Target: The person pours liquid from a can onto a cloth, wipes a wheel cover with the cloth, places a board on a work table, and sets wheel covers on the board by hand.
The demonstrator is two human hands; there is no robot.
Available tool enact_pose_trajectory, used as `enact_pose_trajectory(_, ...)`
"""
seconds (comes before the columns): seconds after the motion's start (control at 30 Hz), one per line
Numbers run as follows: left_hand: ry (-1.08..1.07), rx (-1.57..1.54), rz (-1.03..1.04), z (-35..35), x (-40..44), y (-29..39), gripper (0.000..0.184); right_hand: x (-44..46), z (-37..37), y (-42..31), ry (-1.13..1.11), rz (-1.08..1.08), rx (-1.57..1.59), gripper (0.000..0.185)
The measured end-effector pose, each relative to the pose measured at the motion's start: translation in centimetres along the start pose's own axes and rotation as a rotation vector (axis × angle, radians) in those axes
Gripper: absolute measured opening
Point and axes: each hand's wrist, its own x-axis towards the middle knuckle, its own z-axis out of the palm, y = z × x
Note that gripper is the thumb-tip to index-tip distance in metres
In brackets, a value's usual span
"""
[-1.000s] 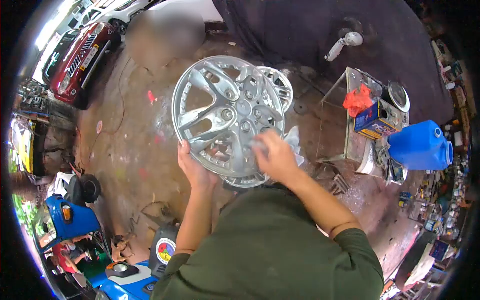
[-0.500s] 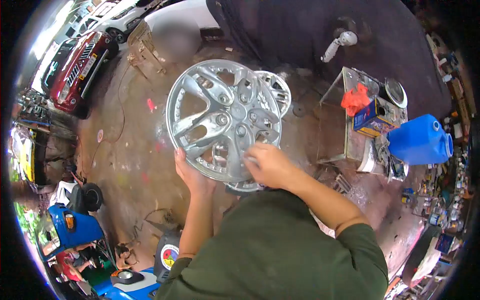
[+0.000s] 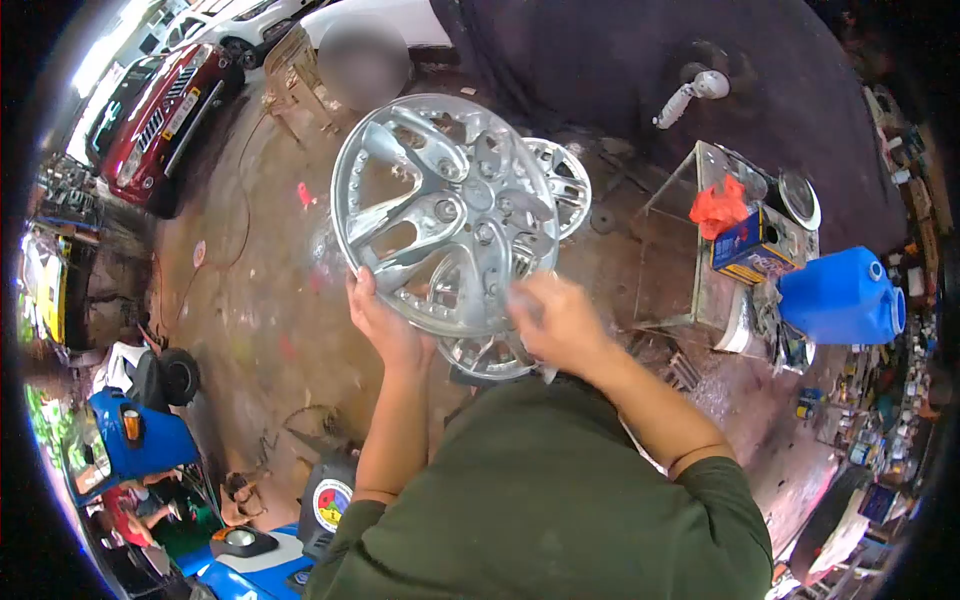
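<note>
A silver spoked wheel cover point(image 3: 478, 193) is held up in front of me, its face toward the camera. My left hand point(image 3: 385, 325) grips its lower left rim, thumb on the front. At the lower right edge, my right hand point(image 3: 560, 318) has its fingers curled together; whatever they pinch is too small or hidden to name. Two similar covers lie below and behind the held one, one at the upper right point(image 3: 570, 190) and one underneath point(image 3: 487, 357).
To the right stands a worn metal table point(image 3: 700, 290) with a red plastic bag point(image 3: 718, 207), a blue box point(image 3: 745, 245) and a blue jug point(image 3: 840, 297). A red car point(image 3: 160, 125) is at the upper left, a blue vehicle point(image 3: 150, 440) at the lower left.
The held cover has shifted slightly up and left, uncovering more of the cover underneath. My right hand has moved a little right, off the lower spoke to the rim's edge.
</note>
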Motion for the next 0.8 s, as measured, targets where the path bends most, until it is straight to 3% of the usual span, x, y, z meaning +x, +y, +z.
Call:
enact_pose_trajectory(0.07,0.043,-0.013,-0.024,0.2,0.2,0.4,0.04,3.5,-1.1,-0.8,0.169,-0.023,0.142,0.029)
enact_pose_trajectory(0.17,-0.004,0.018,0.015,0.9,0.0,0.8,0.042,5.3,1.7,-2.6,0.098,-0.095,-0.009,0.029)
enact_pose_trajectory(0.2,-0.014,0.004,0.014,0.8,0.1,0.5,0.044,4.0,1.9,-3.5,-0.136,-0.025,-0.211,0.03)
enact_pose_trajectory(0.3,-0.004,0.013,-0.007,2.5,-0.1,0.7,0.046,1.0,2.3,-2.8,-0.128,-0.12,-0.075,0.031)
enact_pose_trajectory(0.33,-0.012,0.042,-0.035,2.4,-0.1,0.3,0.046,1.7,1.7,-1.9,-0.15,-0.081,-0.184,0.032)
enact_pose_trajectory(0.43,-0.038,0.045,-0.072,2.3,-0.2,0.3,0.046,5.2,0.8,0.2,0.092,-0.133,-0.187,0.037)
enact_pose_trajectory(0.57,0.006,-0.072,-0.099,3.0,0.5,1.3,0.047,-0.1,0.8,-1.9,-0.118,-0.255,-0.03,0.03)
enact_pose_trajectory(0.6,0.025,-0.06,-0.088,3.1,0.9,0.8,0.046,-0.4,0.9,-1.1,-0.068,-0.256,0.015,0.024)
enact_pose_trajectory(0.7,0.048,-0.022,-0.111,1.8,0.6,0.1,0.044,2.9,0.9,0.4,0.167,0.011,0.044,0.026)
enact_pose_trajectory(0.8,0.008,-0.04,-0.034,2.9,0.6,1.2,0.044,2.7,0.7,-1.1,0.02,0.176,0.044,0.025)
